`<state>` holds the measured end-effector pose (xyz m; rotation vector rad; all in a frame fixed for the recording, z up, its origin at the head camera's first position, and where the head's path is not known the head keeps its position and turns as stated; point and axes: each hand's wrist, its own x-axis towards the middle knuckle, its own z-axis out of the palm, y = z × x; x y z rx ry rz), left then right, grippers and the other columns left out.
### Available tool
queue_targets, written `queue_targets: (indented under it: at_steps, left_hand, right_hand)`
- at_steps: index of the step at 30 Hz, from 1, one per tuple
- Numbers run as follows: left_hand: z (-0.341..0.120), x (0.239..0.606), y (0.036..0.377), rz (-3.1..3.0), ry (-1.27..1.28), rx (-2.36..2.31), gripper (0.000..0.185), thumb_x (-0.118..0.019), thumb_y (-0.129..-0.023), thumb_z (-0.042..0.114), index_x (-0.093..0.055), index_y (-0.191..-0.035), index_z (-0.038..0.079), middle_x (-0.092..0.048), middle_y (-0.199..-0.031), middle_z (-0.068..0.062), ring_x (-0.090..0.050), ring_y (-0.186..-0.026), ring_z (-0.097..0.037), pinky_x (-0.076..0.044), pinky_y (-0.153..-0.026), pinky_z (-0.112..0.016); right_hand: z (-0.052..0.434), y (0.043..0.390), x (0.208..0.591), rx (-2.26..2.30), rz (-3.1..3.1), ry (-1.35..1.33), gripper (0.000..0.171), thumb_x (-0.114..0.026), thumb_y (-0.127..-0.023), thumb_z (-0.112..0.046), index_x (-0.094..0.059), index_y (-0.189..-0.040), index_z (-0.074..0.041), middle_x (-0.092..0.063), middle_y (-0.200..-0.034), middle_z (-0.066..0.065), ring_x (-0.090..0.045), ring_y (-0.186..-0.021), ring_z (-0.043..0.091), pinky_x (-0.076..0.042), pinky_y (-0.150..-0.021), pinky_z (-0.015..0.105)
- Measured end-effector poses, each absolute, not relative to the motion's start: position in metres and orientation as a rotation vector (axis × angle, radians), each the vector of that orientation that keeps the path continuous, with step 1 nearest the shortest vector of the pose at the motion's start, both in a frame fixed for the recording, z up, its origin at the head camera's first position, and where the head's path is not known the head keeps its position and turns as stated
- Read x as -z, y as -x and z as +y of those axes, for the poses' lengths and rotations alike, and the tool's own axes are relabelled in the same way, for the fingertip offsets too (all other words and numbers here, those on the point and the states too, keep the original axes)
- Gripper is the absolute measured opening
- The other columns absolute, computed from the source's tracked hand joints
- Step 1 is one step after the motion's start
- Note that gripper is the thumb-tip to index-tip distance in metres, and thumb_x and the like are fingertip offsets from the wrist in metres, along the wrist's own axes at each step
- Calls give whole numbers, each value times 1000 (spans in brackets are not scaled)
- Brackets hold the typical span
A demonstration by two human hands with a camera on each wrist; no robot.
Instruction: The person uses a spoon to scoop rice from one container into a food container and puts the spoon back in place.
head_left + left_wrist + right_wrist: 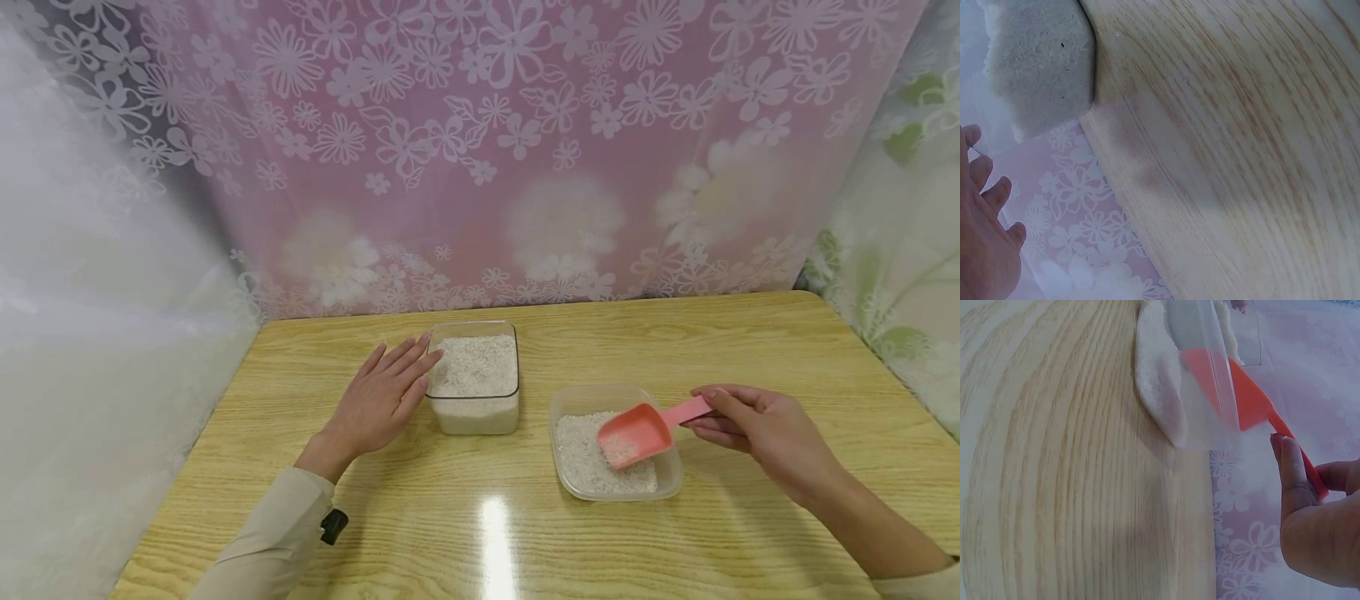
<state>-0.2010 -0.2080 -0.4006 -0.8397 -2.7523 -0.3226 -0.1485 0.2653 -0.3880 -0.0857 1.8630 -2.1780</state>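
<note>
Scoop (636,435), pink plastic, bowl tipped into the rice of the shallow clear tub (564,402) at front right of the table (675,333), handle pinched in your right hand (757,429). Your left hand (378,400) lies flat with straight fingers, their tips touching the left wall of the taller rice-filled container (476,421), which stands just beside the tub.
</note>
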Motion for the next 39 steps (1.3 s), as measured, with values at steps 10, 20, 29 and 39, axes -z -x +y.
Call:
queue_targets:
  at_steps: [10, 20, 29, 39]
  left_hand:
    - [-208, 400, 200, -2753, 841, 315, 47, -25, -106, 38, -37, -149, 24, -23, -156, 2, -19, -142, -17, -11, -115, -46]
    - [-208, 399, 200, -2756, 841, 312, 48, -23, -106, 39, -36, -149, 23, -23, -156, 1, -20, -142, -18, -11, -115, -47]
    - [-209, 398, 200, -2754, 843, 300, 48, -23, -106, 39, -37, -149, 23, -24, -156, 0, -21, -142, -19, -12, -115, -47]
    - [-209, 398, 201, -2761, 846, 283, 49, -22, -106, 41, -38, -149, 22, -23, -156, 1, -20, -142, -18, -10, -115, -46]
  right_hand:
    - [266, 149, 379, 2163, 1977, 144, 20, -53, -100, -16, -72, -106, -17, -71, -98, 9, -70, -88, 20, -54, -78, 32]
    - [267, 146, 369, 2084, 2167, 178, 20, -54, -99, -13, -72, -106, -21, -72, -96, 6, -70, -85, 19, -55, -74, 31]
    - [264, 144, 363, 1925, 2366, 235, 22, -52, -100, -15, -69, -109, -26, -71, -99, -1, -70, -85, 16, -55, -72, 29]
    - [265, 145, 352, 1977, 2380, 274, 20, -54, -99, -15, -70, -111, -14, -72, -97, 6, -70, -84, 18, -54, -74, 30]
